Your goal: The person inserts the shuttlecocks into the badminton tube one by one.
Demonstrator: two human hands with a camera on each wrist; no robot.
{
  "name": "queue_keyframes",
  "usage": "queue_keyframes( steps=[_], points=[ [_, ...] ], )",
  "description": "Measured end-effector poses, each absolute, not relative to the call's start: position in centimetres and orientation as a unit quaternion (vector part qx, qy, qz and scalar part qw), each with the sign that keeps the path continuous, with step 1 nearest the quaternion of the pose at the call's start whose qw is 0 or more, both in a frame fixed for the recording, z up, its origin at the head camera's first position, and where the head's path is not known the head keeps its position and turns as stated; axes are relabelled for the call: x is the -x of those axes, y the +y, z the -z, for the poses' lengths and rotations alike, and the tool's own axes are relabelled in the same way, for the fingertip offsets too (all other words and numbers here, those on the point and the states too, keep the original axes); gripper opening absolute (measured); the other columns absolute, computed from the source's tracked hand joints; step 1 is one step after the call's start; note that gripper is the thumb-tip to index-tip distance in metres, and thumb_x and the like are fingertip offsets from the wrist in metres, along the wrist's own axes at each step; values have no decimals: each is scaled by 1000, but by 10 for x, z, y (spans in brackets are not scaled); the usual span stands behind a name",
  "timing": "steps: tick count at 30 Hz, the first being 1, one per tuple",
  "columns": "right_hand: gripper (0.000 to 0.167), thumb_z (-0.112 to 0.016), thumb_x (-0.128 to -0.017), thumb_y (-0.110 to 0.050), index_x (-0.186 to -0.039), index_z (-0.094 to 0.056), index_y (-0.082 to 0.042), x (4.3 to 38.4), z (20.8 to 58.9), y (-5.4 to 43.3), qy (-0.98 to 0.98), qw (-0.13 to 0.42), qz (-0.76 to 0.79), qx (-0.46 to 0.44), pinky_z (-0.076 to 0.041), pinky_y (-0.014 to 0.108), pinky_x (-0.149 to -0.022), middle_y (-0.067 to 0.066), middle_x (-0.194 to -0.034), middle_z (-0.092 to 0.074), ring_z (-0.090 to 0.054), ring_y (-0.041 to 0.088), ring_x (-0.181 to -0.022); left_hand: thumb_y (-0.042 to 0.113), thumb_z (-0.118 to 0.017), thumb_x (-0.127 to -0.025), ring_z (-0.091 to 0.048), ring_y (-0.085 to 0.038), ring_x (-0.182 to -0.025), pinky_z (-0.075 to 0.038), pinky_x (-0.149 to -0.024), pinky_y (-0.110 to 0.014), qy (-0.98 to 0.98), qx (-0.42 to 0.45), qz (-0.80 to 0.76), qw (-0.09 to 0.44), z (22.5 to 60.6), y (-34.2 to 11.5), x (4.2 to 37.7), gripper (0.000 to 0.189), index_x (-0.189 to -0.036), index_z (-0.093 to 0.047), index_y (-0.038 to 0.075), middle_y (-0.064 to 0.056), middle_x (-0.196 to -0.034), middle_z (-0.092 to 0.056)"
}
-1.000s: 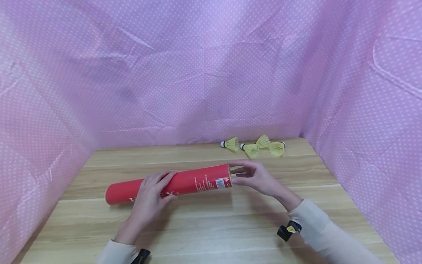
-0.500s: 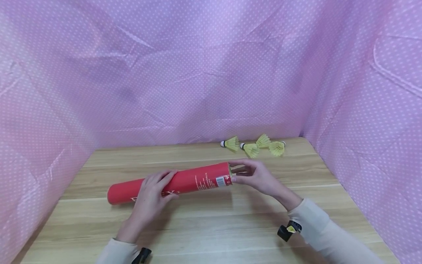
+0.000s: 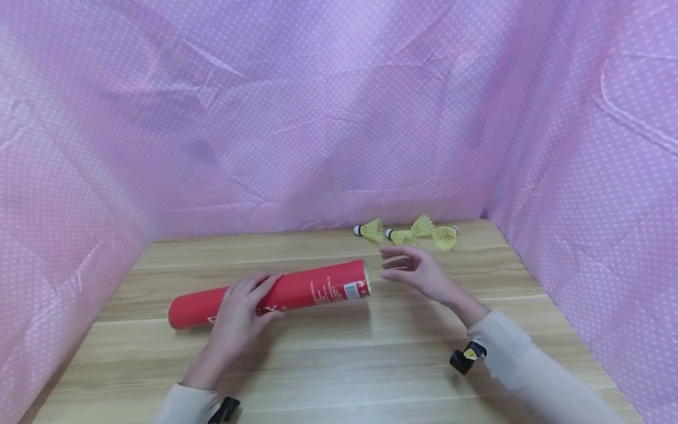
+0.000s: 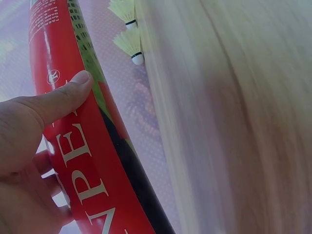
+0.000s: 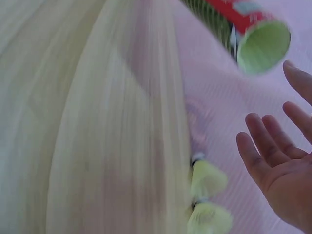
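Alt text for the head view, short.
A person's left grip holds a red tube with white lettering over a wooden table; the right grip, empty, hovers just off the tube's right end. Four yellow shuttlecocks lie at the table's far edge, before pink dotted cloth.

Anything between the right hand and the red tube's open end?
Nothing visible: only a gap separates the right hand from the open end of the red tube. The shuttlecocks lie farther back on the table, outside that gap.
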State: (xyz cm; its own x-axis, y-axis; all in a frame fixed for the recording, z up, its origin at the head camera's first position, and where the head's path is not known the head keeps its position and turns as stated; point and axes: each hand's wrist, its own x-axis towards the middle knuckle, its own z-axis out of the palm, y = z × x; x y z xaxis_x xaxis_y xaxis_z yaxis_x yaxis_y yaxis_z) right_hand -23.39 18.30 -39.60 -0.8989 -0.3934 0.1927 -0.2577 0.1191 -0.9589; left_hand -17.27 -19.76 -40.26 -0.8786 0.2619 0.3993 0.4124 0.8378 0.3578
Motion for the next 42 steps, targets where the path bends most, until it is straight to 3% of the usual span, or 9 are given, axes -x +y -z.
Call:
queue_keyframes(
  steps=[4,10,12,15,19,23,32,42],
  points=[
    [49,-76,-88,-3,-132,-58,7,250,407,199,757,9,627,184,-56,31,-89,23,-131,-61,-62,42,-114,22,-97,-66,-51,-35,-123,-33,-106,-60,-944,177,220,168,403,-200,172,87,-143,-57,17,-11,-135,-58],
    [48,-76,-90,-5,-132,-57,9,275,425,223,780,-44,613,118,-55,22,-85,30,-130,-58,-68,16,-102,23,-96,-67,-50,-35,-124,-32,-107,-61,-946,174,218,163,403,-204,173,86,-143,-57,16,-11,-135,-57],
    [49,-76,-91,-10,-133,-57,8,281,428,228,792,-52,602,92,-54,20,-84,29,-133,-57,-66,13,-103,24,-96,-67,-50,-36,-124,-32,-107,-61,-947,174,217,163,404,-205,173,86,-143,-57,16,-11,-135,-58],
    [54,-76,-92,-16,-136,-54,6,289,430,234,802,-53,592,54,-54,24,-87,27,-136,-55,-63,22,-112,24,-96,-67,-50,-36,-124,-32,-107,-61,-947,173,217,161,404,-206,172,87,-144,-57,16,-11,-136,-57],
    [59,-76,-91,-19,-139,-50,5,298,432,236,807,-54,588,25,-49,41,-101,26,-139,-51,-53,37,-125,23,-96,-67,-50,-36,-124,-31,-107,-61,-947,172,219,159,404,-206,173,87,-144,-56,17,-11,-137,-57],
    [63,-78,-90,-19,-140,-48,4,306,436,235,813,-62,579,15,-41,51,-108,27,-142,-48,-47,42,-130,22,-96,-66,-50,-36,-123,-32,-107,-60,-947,170,220,162,403,-206,173,87,-144,-57,17,-11,-137,-57],
    [74,-81,-87,-24,-147,-42,-2,319,447,229,824,-41,565,-6,-41,53,-108,27,-148,-41,-45,43,-132,21,-96,-66,-51,-35,-124,-32,-107,-60,-947,172,219,162,402,-204,173,87,-144,-57,17,-11,-136,-58],
    [81,-82,-86,-25,-149,-37,1,328,454,216,848,-50,527,-6,-42,55,-106,31,-144,-43,-47,46,-128,22,-96,-66,-51,-34,-123,-33,-107,-59,-948,165,220,160,403,-203,172,87,-143,-57,18,-10,-135,-58]
  ],
)
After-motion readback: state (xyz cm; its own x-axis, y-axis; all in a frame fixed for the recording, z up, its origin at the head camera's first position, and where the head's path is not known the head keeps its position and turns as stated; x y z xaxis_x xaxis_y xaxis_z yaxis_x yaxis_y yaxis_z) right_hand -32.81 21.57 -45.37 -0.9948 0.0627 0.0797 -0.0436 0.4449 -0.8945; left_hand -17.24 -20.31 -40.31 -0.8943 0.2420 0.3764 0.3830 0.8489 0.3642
